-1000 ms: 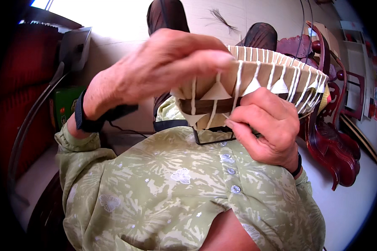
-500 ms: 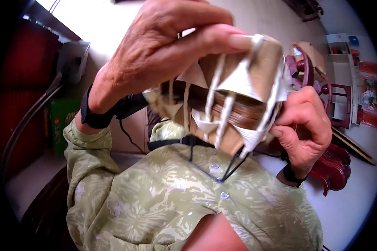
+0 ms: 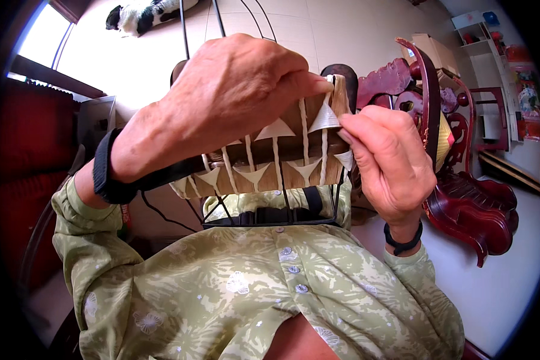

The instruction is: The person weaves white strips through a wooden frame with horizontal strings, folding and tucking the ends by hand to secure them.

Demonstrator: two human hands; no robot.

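Note:
A tan and dark brown piece (image 3: pixel 282 147), laced with white cords and small white triangular patches (image 3: pixel 327 117), sits above my lap on a thin black wire frame (image 3: pixel 270 223). My left hand (image 3: pixel 240 90) reaches over it from the left, fingers curled and thumb pressed on a cord at the upper right end, hiding much of the top. My right hand (image 3: pixel 378 156) is at the right end, fingertips pinched on the edge beside a white patch; exactly what lies between them is hard to make out.
Carved dark red wooden furniture (image 3: pixel 468 210) stands at my right, with a cardboard box (image 3: pixel 438 51) and white shelf (image 3: pixel 480 60) behind it. Red upholstery (image 3: pixel 30 150) is at my left. A black-and-white animal (image 3: pixel 150 15) lies on the tiled floor ahead. Thin black rods (image 3: pixel 184 24) rise beyond my hands.
The piece has turned and shifted left, showing a long row of patches along its lower band. My right hand has risen since the first frame; my left thumb stays on the upper edge.

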